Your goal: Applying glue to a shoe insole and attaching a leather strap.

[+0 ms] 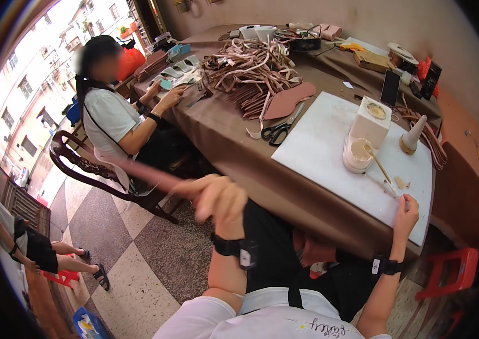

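Observation:
My left hand (222,204) is raised over the floor beside the table, its fingers closed on a long mauve leather-like strip (152,174). The strip stretches out to the left, smeared by motion. At the near right edge of a white board (318,135), my right hand (406,216) has thumb and fingers pinched together; what they hold, if anything, cannot be made out. Just beyond those fingertips lies the end of a thin brush (383,170), which leans on a round pot of pale paste (358,156). Small tan scraps (401,182) lie beside it.
A heap of mauve strips (253,66), a shaped leather-like piece (289,101) and black scissors (278,133) lie left of the board. A white cone-tipped bottle (414,135) stands on it. A co-worker (109,113) sits at left; a red stool (448,274) stands right.

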The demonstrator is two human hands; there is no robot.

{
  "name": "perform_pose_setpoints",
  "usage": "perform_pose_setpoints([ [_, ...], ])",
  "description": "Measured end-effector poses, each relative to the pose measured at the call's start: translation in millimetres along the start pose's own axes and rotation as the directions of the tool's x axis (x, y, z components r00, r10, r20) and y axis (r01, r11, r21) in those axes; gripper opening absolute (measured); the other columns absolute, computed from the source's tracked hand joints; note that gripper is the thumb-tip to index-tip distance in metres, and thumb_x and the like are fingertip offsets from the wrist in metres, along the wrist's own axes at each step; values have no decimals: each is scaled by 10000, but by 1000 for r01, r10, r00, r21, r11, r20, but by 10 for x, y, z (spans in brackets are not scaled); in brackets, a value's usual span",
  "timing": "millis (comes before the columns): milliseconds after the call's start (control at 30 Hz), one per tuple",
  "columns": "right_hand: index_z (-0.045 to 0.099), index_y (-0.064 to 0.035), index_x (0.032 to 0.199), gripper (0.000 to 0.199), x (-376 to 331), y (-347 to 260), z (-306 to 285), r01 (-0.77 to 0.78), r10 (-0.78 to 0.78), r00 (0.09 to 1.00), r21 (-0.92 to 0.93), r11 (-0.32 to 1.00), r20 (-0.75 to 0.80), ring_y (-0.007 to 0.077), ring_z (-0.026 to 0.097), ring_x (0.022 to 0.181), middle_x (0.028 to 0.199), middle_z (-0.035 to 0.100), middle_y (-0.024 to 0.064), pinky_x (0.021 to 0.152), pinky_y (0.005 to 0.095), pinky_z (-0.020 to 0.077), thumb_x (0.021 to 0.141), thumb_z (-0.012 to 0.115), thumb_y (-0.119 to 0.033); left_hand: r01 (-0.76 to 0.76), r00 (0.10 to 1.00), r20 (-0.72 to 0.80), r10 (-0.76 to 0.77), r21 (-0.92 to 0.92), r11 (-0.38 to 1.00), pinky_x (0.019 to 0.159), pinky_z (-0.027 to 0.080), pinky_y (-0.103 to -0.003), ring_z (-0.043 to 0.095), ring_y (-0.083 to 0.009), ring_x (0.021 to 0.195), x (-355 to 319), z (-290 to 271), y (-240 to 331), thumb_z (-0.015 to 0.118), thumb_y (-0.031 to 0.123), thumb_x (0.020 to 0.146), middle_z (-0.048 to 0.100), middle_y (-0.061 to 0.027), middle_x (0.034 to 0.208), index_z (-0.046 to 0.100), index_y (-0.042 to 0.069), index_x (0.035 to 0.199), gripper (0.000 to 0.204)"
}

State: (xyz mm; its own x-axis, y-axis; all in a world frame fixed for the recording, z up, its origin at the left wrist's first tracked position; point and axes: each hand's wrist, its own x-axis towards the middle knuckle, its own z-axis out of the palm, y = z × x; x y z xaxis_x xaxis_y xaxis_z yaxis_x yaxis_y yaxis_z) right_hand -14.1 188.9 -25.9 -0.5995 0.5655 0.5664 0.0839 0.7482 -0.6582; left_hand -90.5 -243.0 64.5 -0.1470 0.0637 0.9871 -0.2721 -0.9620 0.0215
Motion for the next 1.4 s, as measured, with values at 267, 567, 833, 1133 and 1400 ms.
perform_pose_setpoints([
  [267,636,15,962,161,-117,-91,-10,-62,62,998,4,998,21,193,588,855,981,635,103,666,278,426,868,594,-109,400,516,-745,-421,-226,889,628,447,-335,547,-198,657,-1153,-87,-849,559,121,893,620,-220,1017,479,197,1313,434],
  [567,624,8,1020,170,-70,-143,-85,-95,96,995,53,994,0,171,575,926,1035,619,89,751,255,443,877,585,-75,457,359,-790,-497,-316,832,547,424,-342,521,-204,601,-1283,-284,-1094,567,123,877,606,-231,930,489,192,1324,459],
  [833,629,-5,1009,172,-38,-291,-151,-47,52,998,188,981,-20,201,581,981,1056,621,108,785,295,456,841,600,-32,517,309,-819,-484,-283,808,537,435,-326,524,-213,554,-1297,-423,-1096,593,125,849,627,-250,897,500,157,1319,480],
  [1133,587,33,1057,281,225,-664,-18,287,-282,928,15,958,242,363,546,1024,1080,597,188,949,410,411,776,597,23,740,-23,-916,-401,-285,609,555,449,-273,535,-208,564,-1082,-184,-939,632,162,816,621,-268,879,492,12,1260,489],
  [1400,579,47,1058,303,140,-637,105,213,-167,934,-114,971,317,336,540,986,1088,583,179,934,402,407,756,580,42,662,37,-969,-243,-158,733,539,443,-309,524,-215,543,-905,-108,-581,584,194,875,596,-250,862,354,29,1355,557],
])
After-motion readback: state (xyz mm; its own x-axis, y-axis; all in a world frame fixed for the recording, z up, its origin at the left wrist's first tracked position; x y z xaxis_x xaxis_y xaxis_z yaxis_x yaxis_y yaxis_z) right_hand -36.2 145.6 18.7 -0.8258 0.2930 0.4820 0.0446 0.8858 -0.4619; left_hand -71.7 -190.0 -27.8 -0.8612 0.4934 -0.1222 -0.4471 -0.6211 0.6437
